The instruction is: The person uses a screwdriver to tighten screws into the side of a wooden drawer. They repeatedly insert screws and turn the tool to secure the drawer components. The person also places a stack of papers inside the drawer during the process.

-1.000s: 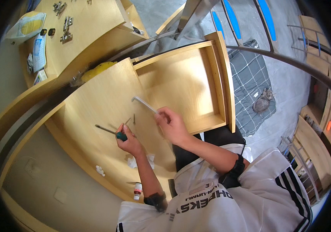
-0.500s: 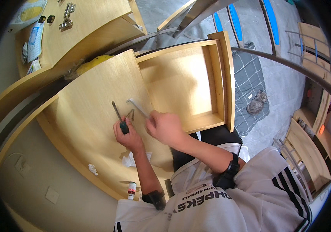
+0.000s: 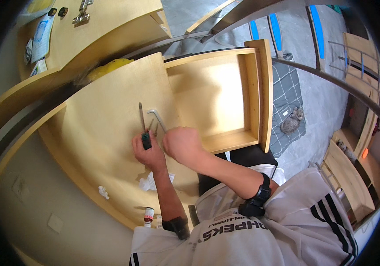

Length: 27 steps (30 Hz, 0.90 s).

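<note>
My left hand [image 3: 149,154] is closed round the dark green handle of a screwdriver [image 3: 142,116], whose metal shaft points away from me. Beside those fingers shows a thin brownish metal piece [image 3: 151,127]; whether it is held too, I cannot make out. Close by on the right, my right hand [image 3: 182,144] is closed on a silver L-shaped hex key [image 3: 158,117]. Its short bent end points away, and its lower end disappears into the fist. Both hands are over a light wooden desktop [image 3: 110,102], left of a pulled-out wooden drawer [image 3: 265,97].
White crumpled tissue [image 3: 148,182] and a small red-and-white bottle [image 3: 148,213] lie near my left forearm. Metal hinges [image 3: 82,17] rest on the upper-left wooden surface. A dark metal rail [image 3: 345,86] crosses at right, above a cat [image 3: 291,122] on a checked dark mat [image 3: 283,88].
The screwdriver has turned more upright, its tip shifting right. The hex key and my right hand have come closer to my left hand. The whole view has shifted slightly.
</note>
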Tool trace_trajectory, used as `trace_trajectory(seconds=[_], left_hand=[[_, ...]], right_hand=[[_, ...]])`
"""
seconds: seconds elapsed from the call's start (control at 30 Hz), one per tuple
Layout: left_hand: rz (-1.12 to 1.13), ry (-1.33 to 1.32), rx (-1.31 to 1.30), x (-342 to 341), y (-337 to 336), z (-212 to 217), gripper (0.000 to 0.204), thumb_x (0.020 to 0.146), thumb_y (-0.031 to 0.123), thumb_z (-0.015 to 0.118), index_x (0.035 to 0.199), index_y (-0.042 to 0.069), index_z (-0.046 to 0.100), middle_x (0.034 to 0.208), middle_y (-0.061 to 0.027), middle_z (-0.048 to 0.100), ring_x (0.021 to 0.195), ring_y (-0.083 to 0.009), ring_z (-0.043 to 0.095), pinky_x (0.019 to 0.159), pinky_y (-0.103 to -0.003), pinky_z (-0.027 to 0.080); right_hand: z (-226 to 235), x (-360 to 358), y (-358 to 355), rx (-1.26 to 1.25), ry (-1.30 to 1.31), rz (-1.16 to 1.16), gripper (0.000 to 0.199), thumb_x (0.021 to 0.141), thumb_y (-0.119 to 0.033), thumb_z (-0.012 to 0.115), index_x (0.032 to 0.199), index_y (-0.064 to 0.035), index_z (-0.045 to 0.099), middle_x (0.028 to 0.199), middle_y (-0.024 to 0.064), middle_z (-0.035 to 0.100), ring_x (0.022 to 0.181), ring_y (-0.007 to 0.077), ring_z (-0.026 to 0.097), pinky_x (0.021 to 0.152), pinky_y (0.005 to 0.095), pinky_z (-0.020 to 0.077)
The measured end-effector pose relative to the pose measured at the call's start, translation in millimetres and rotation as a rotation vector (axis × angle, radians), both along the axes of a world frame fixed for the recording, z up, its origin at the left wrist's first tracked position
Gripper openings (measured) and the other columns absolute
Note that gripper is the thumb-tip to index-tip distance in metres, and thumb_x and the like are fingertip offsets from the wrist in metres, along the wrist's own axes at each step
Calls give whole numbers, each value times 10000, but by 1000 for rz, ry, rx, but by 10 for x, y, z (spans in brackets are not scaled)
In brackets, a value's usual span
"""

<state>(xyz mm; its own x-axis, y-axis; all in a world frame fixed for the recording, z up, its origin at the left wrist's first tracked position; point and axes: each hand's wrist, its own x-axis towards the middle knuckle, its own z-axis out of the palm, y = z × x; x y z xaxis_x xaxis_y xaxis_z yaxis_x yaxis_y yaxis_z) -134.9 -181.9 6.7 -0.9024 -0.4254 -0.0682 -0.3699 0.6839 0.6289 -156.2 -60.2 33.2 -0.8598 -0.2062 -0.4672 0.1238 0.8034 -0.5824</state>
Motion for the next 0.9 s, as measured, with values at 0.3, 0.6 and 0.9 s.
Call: trace_trajectory(seconds=[0.3,0.6,0.9], left_hand=[[-28,-16,44,8,-41,7,125,843,68,676,917,-25,636,865,-119,616,801,-272,611,721,-369,490],[32,3,89,17,-55,-13,163,882,115,668,919,-37,624,844,-107,633,755,-223,605,666,-348,507],[377,391,405,87,3,-200,178,961,162,582,886,4,551,707,-29,517,503,-66,380,441,-208,305]], right_hand=[[10,2,-104,-74,-16,63,149,706,-180,615,613,-80,675,616,159,640,601,304,663,526,394,516],[170,82,615,-202,-48,-354,184,861,-197,572,831,-45,671,708,138,664,678,337,659,571,401,513],[-339,636,2494,2,352,-793,356,972,-191,465,1258,19,497,1185,176,594,1100,300,550,968,386,404]])
